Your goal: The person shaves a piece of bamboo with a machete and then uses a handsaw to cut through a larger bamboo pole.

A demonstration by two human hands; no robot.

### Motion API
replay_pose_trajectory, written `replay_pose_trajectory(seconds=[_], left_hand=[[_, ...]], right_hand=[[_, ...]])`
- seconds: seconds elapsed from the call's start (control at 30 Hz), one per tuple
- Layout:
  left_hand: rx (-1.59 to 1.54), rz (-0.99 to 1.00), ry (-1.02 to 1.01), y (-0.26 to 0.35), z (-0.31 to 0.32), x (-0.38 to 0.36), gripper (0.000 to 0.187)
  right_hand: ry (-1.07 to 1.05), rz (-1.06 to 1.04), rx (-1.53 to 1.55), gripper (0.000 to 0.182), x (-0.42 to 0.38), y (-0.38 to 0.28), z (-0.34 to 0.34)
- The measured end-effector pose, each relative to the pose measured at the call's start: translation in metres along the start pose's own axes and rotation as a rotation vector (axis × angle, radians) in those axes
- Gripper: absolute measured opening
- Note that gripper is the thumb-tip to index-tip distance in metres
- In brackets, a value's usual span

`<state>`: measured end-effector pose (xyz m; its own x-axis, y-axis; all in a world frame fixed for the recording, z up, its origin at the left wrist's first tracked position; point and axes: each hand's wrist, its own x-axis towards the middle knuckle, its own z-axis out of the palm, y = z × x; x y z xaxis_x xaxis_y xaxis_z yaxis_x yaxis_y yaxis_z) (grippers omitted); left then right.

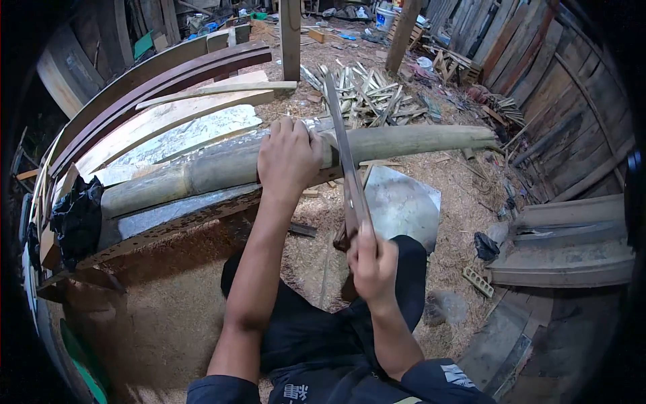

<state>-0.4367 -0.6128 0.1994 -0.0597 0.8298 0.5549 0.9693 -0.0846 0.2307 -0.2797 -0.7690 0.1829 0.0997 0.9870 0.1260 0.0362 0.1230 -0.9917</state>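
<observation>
A thick bamboo pole (225, 170) lies across a metal-topped bench (171, 210), and its right end juts out past the bench. My left hand (291, 156) grips the pole from above, fingers curled over its far side. Just right of that hand, a long handsaw (344, 138) crosses the bamboo, its blade pointing away from me. My right hand (372, 264) is closed around the near end of the saw, slightly blurred. The handle is mostly hidden in my fingers.
Curved planks (182, 81) lie behind the pole on the left. A pile of split bamboo pieces (367, 94) sits beyond it. A black plastic bag (79, 215) hangs at the bench's left end. Sawdust covers the floor, where a pale sheet (404, 205) lies.
</observation>
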Motion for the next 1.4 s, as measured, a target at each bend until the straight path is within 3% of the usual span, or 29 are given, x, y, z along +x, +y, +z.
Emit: replay_pose_trajectory(seconds=[0.13, 0.2, 0.33, 0.4, 0.57, 0.63, 0.73, 0.9, 1.03, 1.17, 1.2, 1.27, 1.4], left_hand=[[-0.003, -0.019, 0.045, -0.001, 0.0, 0.004, 0.033], [-0.022, -0.043, -0.13, 0.003, -0.009, 0.002, 0.034], [-0.029, -0.018, -0.091, 0.0, -0.005, 0.001, 0.034], [-0.024, -0.023, -0.095, 0.001, -0.003, 0.001, 0.034], [0.007, -0.003, -0.011, 0.0, 0.0, 0.0, 0.03], [0.006, -0.002, -0.009, 0.0, 0.002, 0.0, 0.03], [0.01, -0.001, -0.013, -0.002, 0.001, 0.004, 0.031], [0.019, 0.016, -0.016, -0.001, 0.001, 0.001, 0.031], [0.003, -0.018, -0.099, 0.001, -0.007, 0.001, 0.034], [0.005, 0.0, -0.028, -0.001, 0.001, 0.001, 0.032], [0.011, 0.021, 0.02, -0.001, 0.003, 0.001, 0.03], [0.01, 0.024, 0.032, -0.002, 0.004, 0.001, 0.03], [0.016, 0.01, -0.003, -0.001, 0.002, 0.0, 0.03]], right_hand=[[-0.024, -0.126, -0.036, 0.047, -0.064, 0.06, -0.022], [-0.01, -0.156, -0.068, 0.048, -0.067, 0.063, -0.02], [0.029, -0.056, 0.036, 0.055, -0.002, 0.05, -0.001], [0.045, -0.138, 0.023, 0.056, 0.03, 0.048, 0.01], [0.042, -0.148, -0.041, 0.053, 0.004, 0.055, 0.003], [0.081, -0.295, -0.091, 0.053, -0.025, 0.095, -0.005], [0.096, -0.269, -0.124, 0.048, -0.057, 0.113, -0.01], [0.141, -0.393, -0.135, 0.047, 0.01, 0.106, 0.011], [0.081, -0.342, -0.09, 0.049, 0.025, 0.096, 0.014], [0.105, -0.285, -0.064, 0.051, -0.016, 0.127, 0.001], [0.05, -0.157, -0.096, 0.052, -0.036, 0.148, -0.01], [0.024, -0.101, -0.027, 0.056, -0.055, 0.164, -0.012], [0.105, -0.203, -0.069, 0.055, -0.017, 0.139, 0.0]])
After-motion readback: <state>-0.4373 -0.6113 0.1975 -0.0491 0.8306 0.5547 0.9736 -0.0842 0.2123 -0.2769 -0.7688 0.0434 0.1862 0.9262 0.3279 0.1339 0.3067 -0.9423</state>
